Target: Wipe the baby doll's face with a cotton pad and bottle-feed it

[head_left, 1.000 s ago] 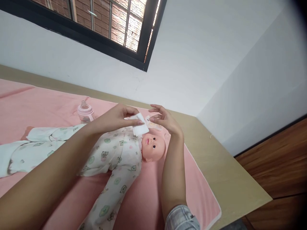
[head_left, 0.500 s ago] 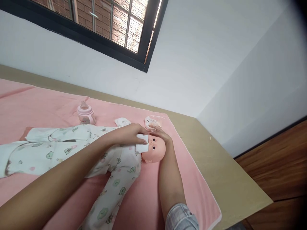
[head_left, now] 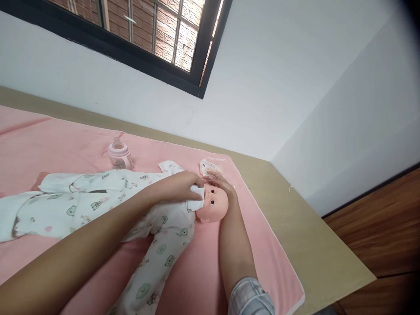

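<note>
A baby doll (head_left: 215,203) in a white printed romper (head_left: 108,197) lies on its back on a pink blanket (head_left: 65,144), head to the right. My left hand (head_left: 179,186) is closed on a small white cloth pad (head_left: 197,199) and presses it against the doll's lower face. My right hand (head_left: 221,181) rests on the far side of the doll's head, fingers laid flat over the forehead.
A pink baby bottle (head_left: 120,154) stands upright behind the doll's body. A small white packet (head_left: 210,166) lies on the blanket beyond the head. The blanket covers a tan table (head_left: 311,245) against a white wall. Wooden floor (head_left: 387,227) shows at the right.
Both hands came down from above the doll. The left hand brought the white pad onto the doll's face, and the right hand settled on the doll's head.
</note>
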A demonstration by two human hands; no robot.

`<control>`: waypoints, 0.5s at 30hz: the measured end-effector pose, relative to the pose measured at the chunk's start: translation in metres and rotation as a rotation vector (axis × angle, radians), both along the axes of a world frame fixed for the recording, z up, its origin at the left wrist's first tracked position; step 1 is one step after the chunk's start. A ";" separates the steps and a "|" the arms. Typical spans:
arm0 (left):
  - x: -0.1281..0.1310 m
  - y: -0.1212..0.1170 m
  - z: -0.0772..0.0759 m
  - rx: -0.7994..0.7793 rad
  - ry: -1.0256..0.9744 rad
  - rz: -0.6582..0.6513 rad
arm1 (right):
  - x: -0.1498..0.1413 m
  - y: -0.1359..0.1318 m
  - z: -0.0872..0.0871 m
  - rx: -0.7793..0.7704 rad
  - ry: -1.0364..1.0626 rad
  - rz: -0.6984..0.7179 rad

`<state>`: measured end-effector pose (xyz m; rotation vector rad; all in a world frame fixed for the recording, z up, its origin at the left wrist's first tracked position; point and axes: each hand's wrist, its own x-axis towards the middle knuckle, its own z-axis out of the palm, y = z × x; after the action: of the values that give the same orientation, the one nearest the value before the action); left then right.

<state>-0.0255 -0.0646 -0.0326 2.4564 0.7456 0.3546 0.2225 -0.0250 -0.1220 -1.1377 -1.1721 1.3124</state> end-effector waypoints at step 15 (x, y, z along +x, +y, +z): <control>0.000 0.000 0.004 0.039 0.012 0.053 | 0.000 0.002 -0.002 -0.099 0.115 0.021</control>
<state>-0.0258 -0.0647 -0.0285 2.4808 0.8170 0.3773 0.2225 -0.0233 -0.1241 -1.1077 -1.0474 1.4457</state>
